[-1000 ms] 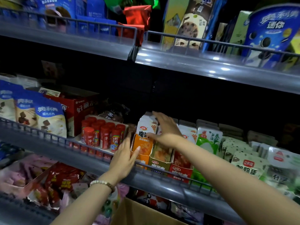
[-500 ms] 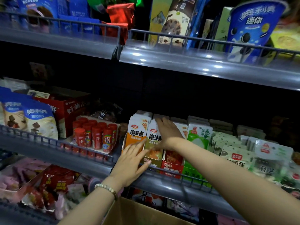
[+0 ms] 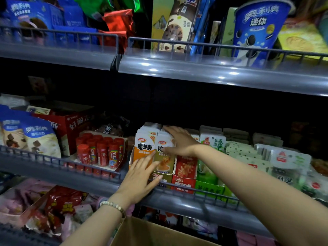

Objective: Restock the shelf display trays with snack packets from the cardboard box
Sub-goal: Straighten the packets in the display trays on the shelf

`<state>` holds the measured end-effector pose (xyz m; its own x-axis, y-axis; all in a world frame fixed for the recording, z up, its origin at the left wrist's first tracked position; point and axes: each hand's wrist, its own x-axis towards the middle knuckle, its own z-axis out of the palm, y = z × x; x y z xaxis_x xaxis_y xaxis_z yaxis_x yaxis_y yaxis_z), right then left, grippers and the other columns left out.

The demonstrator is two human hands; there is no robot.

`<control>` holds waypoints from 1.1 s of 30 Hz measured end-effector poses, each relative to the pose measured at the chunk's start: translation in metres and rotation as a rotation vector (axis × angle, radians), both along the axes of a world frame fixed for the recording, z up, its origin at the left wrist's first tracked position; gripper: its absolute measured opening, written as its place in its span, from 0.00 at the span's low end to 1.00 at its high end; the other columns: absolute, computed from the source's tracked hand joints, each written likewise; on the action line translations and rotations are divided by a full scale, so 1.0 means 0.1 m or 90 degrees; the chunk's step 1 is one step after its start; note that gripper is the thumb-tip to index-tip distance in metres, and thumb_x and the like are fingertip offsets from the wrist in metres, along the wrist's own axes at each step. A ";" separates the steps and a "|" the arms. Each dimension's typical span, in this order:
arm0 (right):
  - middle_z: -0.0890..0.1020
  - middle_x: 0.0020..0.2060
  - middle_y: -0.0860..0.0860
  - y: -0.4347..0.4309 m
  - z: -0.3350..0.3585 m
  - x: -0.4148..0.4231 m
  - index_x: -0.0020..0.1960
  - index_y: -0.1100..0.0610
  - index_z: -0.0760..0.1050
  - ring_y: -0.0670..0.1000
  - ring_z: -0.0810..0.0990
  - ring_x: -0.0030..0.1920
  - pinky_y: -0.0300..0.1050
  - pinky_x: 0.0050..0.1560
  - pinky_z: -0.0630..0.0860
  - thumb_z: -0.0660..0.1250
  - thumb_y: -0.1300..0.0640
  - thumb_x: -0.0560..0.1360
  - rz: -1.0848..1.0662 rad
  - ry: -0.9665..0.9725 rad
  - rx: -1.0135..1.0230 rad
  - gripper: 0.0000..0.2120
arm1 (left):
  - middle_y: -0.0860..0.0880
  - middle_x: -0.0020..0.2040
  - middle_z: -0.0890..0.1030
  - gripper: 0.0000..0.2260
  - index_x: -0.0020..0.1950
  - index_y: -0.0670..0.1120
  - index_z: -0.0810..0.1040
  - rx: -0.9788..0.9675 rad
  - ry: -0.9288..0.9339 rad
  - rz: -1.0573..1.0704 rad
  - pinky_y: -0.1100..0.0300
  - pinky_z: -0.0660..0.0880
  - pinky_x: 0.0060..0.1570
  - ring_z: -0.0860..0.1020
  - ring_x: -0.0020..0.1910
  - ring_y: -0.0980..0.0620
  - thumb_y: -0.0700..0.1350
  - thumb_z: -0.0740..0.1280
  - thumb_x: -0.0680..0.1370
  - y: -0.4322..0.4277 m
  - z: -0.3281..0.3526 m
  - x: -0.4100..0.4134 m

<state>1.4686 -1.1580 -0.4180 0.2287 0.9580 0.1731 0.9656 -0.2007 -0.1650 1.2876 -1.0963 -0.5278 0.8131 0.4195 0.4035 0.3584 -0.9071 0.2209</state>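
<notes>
Slid my left hand [image 3: 140,176] onto the upright orange packets [image 3: 143,150]; right hand [image 3: 181,141] presses olive packets [image 3: 164,162] beside them, fingers [image 3: 171,130] straight.

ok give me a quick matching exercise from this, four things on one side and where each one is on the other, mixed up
Things:
1 left hand
2 right hand
3 cardboard box
4 blue cup

Places:
a on the upper shelf, right side
b over the tops of the standing packets
c flat against the front of the orange packet
d at the bottom of the view

Pairs: 1-c, 2-b, 3-d, 4-a
</notes>
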 end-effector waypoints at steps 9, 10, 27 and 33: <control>0.68 0.69 0.52 -0.48 0.12 0.35 0.72 0.52 0.61 0.53 0.70 0.67 0.49 0.66 0.70 0.73 0.46 0.70 -0.090 0.086 0.044 0.36 | 0.54 0.78 0.41 0.38 0.77 0.53 0.48 0.058 0.032 0.026 0.58 0.35 0.73 0.38 0.76 0.55 0.70 0.33 0.71 -0.13 0.11 0.20; 0.68 0.69 0.51 -0.50 0.08 0.37 0.72 0.52 0.61 0.53 0.70 0.67 0.48 0.66 0.69 0.73 0.46 0.70 -0.092 0.068 0.022 0.36 | 0.54 0.77 0.39 0.39 0.77 0.54 0.45 0.055 0.038 0.031 0.59 0.34 0.72 0.36 0.75 0.56 0.71 0.32 0.70 -0.13 0.13 0.23; 0.66 0.67 0.54 -0.42 -0.30 0.28 0.72 0.56 0.56 0.56 0.58 0.71 0.50 0.75 0.43 0.76 0.43 0.64 -0.134 -0.205 0.047 0.46 | 0.55 0.77 0.43 0.36 0.77 0.54 0.45 0.089 0.041 0.048 0.56 0.33 0.73 0.37 0.75 0.56 0.69 0.34 0.72 -0.10 0.26 0.41; 0.66 0.66 0.53 -0.46 -0.34 0.25 0.70 0.55 0.59 0.54 0.62 0.69 0.46 0.70 0.57 0.76 0.50 0.65 -0.113 -0.129 0.097 0.40 | 0.56 0.76 0.38 0.31 0.77 0.55 0.41 0.085 0.062 -0.050 0.61 0.32 0.70 0.37 0.75 0.58 0.65 0.41 0.77 -0.36 0.10 0.43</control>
<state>1.4939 -1.2036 -0.4521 0.3367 0.8654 0.3710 0.9338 -0.3574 -0.0139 1.3301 -1.1321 -0.5179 0.8795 0.3003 0.3691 0.2984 -0.9523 0.0636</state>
